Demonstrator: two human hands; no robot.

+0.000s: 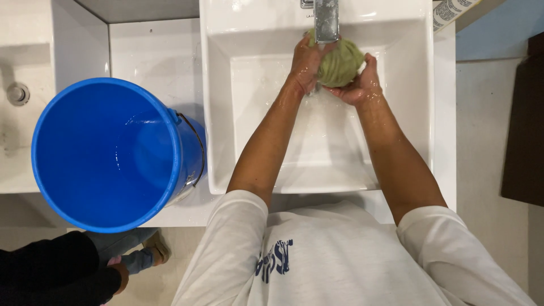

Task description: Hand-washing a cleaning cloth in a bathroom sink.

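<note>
A bunched green cloth (340,61) is held under the metal tap (326,20) at the back of a white square sink (226,113). My left hand (306,61) grips the cloth's left side. My right hand (360,84) wraps its right and lower side. Both hands and forearms look wet. Water runs down below the cloth into the basin.
A large blue bucket (107,153) with a wire handle stands on the white counter (153,54) left of the sink. Another person in dark clothes and jeans (85,263) is at the lower left. A second basin's edge (22,96) shows at the far left.
</note>
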